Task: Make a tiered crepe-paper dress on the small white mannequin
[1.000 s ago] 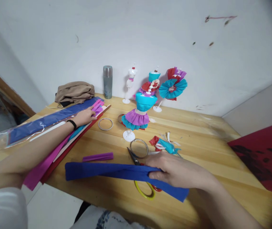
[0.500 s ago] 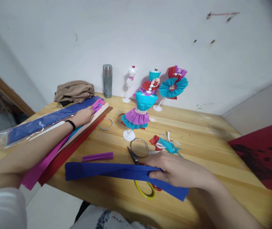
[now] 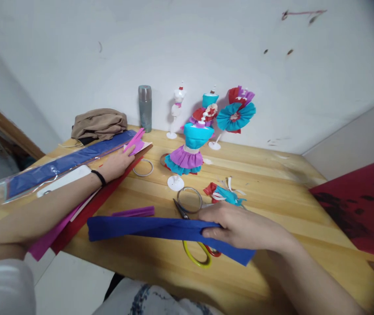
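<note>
Strips of pink (image 3: 135,143), brown and red (image 3: 77,225) crepe paper lie stacked at the left of the wooden table. My left hand (image 3: 117,165) is closed on the upper end of this stack; its thumb is hard to see. My right hand (image 3: 223,223) pinches a long folded strip of blue crepe paper (image 3: 150,228) between thumb and fingers, near the strip's right end. Under the blue strip lie scissors (image 3: 197,259) with yellow and red handles, partly covered. A short purple paper strip (image 3: 134,211) lies just behind it.
Small mannequins (image 3: 197,135) in paper dresses stand toward the wall, beside a grey flask (image 3: 145,109). A metal ring (image 3: 201,205), another ring (image 3: 143,175) and paper scraps (image 3: 228,196) lie mid-table. Packaged blue paper (image 3: 58,164), a white flat object (image 3: 65,180) and brown cloth (image 3: 100,124) are left.
My left hand has shifted the stacked strips slightly rightward, uncovering more of the white flat object. The pink paper's upper end has changed shape. My right hand still holds the blue strip.
</note>
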`<state>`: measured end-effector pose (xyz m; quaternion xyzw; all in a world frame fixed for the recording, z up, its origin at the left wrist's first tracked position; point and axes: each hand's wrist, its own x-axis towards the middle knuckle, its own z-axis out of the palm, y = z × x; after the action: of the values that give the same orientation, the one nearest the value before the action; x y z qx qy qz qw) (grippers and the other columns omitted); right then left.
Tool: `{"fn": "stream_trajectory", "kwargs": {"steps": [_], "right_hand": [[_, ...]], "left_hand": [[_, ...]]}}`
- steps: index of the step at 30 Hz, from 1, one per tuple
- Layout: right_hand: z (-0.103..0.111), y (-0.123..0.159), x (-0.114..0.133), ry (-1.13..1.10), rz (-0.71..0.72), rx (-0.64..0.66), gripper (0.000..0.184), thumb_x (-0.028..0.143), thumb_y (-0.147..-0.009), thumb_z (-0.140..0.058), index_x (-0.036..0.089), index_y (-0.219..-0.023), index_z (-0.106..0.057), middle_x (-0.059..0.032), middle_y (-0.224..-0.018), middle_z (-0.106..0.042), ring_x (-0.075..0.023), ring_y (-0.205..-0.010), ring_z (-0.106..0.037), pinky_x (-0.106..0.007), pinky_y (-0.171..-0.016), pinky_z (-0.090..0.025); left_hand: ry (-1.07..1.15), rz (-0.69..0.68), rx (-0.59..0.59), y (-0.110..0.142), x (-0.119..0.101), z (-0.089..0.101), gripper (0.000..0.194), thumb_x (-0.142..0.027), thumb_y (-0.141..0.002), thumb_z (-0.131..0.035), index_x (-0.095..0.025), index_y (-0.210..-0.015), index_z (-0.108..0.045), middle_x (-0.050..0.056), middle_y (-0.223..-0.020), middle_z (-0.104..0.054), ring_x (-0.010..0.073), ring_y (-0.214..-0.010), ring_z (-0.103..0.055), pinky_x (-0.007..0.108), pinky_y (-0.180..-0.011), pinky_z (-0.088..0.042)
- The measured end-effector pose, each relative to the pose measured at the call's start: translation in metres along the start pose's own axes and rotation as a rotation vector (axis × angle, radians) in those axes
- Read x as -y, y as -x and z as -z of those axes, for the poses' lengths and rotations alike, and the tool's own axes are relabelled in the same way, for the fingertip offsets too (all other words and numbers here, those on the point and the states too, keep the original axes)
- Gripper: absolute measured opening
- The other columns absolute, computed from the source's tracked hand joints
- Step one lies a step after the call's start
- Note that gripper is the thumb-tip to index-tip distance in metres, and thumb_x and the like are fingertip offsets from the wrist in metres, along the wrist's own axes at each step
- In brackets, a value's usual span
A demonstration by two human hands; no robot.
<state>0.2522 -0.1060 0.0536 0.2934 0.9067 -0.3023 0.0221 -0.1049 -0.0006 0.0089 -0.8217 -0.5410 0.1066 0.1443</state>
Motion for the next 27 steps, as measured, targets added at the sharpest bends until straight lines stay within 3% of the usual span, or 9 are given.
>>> {"fn": "stream_trajectory", "kwargs": {"steps": [7,10,16,21,27], "right_hand": [[0.005,0.002,-0.004,-0.119,-0.022,-0.056,0.022,0.025,-0.095,-0.055,0.016,-0.075,-0.060,-0.0023,-0.072,-0.063,-0.0125,-0.066,-0.055,-0.024,-0.063,-0.041],[0.004,0.001,-0.004,-0.139,-0.010,-0.027,0.021,0.024,-0.095,-0.054,0.016,-0.076,-0.061,-0.0030,-0.075,-0.066,-0.0125,-0.067,-0.057,-0.024,-0.064,-0.041],[0.004,0.000,-0.002,-0.116,-0.016,-0.012,0.017,0.020,-0.094,-0.056,0.017,-0.078,-0.062,-0.0023,-0.076,-0.067,-0.0130,-0.069,-0.059,-0.024,-0.064,-0.041],[0.003,0.000,-0.002,-0.107,-0.010,-0.018,0.018,0.019,-0.094,-0.056,0.017,-0.078,-0.063,-0.0031,-0.075,-0.067,-0.0134,-0.068,-0.059,-0.025,-0.064,-0.040],[0.002,0.002,-0.006,-0.132,0.018,-0.077,0.021,0.024,-0.093,-0.055,0.017,-0.074,-0.060,-0.0014,-0.070,-0.062,-0.0118,-0.063,-0.054,-0.024,-0.061,-0.038]], "left_hand": [[0.005,-0.035,-0.002,0.006,-0.006,-0.007,0.047,-0.004,-0.093,-0.032,-0.011,-0.118,-0.071,0.020,-0.148,-0.050,0.0350,-0.113,-0.058,0.048,-0.087,-0.054],[0.037,0.000,-0.036,0.009,-0.014,-0.019,0.044,-0.008,-0.094,-0.036,-0.012,-0.124,-0.068,0.020,-0.155,-0.042,0.0353,-0.115,-0.058,0.047,-0.086,-0.053],[0.114,-0.008,-0.118,0.012,-0.024,-0.038,0.050,-0.012,-0.094,-0.040,-0.015,-0.142,-0.055,0.021,-0.152,-0.045,0.0326,-0.120,-0.057,0.050,-0.099,-0.045],[0.099,-0.126,-0.119,0.011,-0.008,-0.041,0.053,-0.006,-0.092,-0.038,-0.016,-0.142,-0.055,0.019,-0.151,-0.049,0.0318,-0.132,-0.051,0.048,-0.105,-0.042],[-0.040,-0.258,-0.072,0.018,0.012,-0.031,0.055,0.000,-0.096,-0.026,-0.006,-0.143,-0.054,0.021,-0.154,-0.046,0.0310,-0.142,-0.044,0.048,-0.113,-0.038]]}}
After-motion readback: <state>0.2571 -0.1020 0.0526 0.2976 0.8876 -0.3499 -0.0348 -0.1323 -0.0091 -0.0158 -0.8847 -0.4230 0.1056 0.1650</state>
